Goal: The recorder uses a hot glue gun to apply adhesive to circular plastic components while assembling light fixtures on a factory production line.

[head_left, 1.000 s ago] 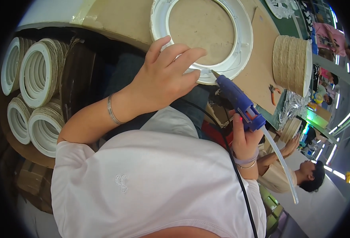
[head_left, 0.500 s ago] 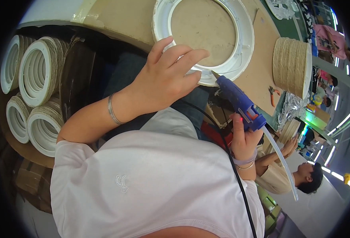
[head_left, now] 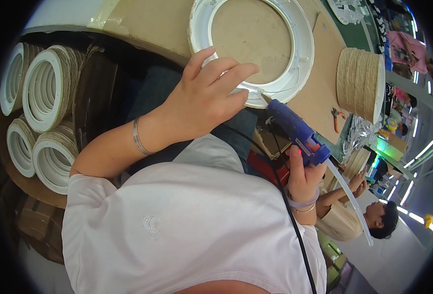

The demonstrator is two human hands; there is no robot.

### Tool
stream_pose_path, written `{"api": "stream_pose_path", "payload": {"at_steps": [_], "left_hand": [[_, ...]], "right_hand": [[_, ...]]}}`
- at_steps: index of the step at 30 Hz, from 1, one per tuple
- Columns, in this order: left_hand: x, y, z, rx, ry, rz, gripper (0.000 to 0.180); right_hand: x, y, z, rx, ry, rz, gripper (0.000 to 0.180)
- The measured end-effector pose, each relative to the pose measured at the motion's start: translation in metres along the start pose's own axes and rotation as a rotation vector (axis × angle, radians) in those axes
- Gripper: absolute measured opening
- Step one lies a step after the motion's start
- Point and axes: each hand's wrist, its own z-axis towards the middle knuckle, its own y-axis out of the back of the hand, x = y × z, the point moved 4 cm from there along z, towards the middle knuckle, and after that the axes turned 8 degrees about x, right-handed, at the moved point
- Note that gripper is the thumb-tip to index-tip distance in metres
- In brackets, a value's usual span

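Note:
A white ring (head_left: 302, 54) lies on brown board at the far middle, its trough-like face up. My left hand (head_left: 211, 93) grips its near left rim, with thumb and index finger set apart across the rim and the little finger raised. In my right hand (head_left: 304, 174) is a blue hot glue gun (head_left: 295, 125), its nozzle pointing up and left at the near rim, close by my left thumb. From the gun's back end a clear glue stick (head_left: 349, 193) sticks out. A thin strand shows on the ring just right of the nozzle.
Rope-wrapped white rings (head_left: 47, 93) are stacked in a box at the left. Another rope-wrapped stack (head_left: 358, 81) stands at the right, near orange-handled pliers (head_left: 336, 119) and crumpled clear plastic (head_left: 361, 134). A black cable (head_left: 290, 210) crosses before me. A co-worker (head_left: 344, 215) sits at the right.
My right hand has drawn the glue gun slightly toward me and to the right, so its nozzle sits a little lower at the rim. My left hand has barely moved.

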Motion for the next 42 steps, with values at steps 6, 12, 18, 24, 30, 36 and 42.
{"api": "stream_pose_path", "payload": {"at_steps": [6, 12, 18, 24, 30, 36, 42], "left_hand": [[0.001, 0.0, 0.001, 0.011, -0.011, 0.015, 0.019], [0.0, 0.0, 0.002, -0.028, -0.005, 0.016, 0.009], [-0.001, 0.001, 0.003, -0.049, -0.005, -0.025, 0.003], [0.0, 0.0, 0.002, -0.048, 0.0, -0.042, 0.003], [0.0, 0.0, 0.002, -0.038, 0.005, -0.049, 0.003], [0.0, 0.0, 0.002, -0.033, 0.01, -0.051, 0.003], [0.001, -0.001, 0.002, -0.034, 0.008, -0.045, 0.003]], "right_hand": [[0.002, 0.006, 0.002, 0.011, -0.007, -0.035, 0.021], [0.021, 0.017, 0.009, -0.143, -0.078, 0.128, 0.022], [0.0, 0.037, 0.041, -0.274, -0.061, 0.052, 0.019], [-0.005, 0.034, 0.054, -0.216, -0.097, 0.012, 0.024], [-0.006, 0.035, 0.056, -0.23, -0.136, -0.005, 0.026], [-0.005, 0.038, 0.058, -0.205, -0.178, -0.004, 0.024], [-0.003, 0.037, 0.062, -0.233, -0.147, 0.04, 0.02]]}}
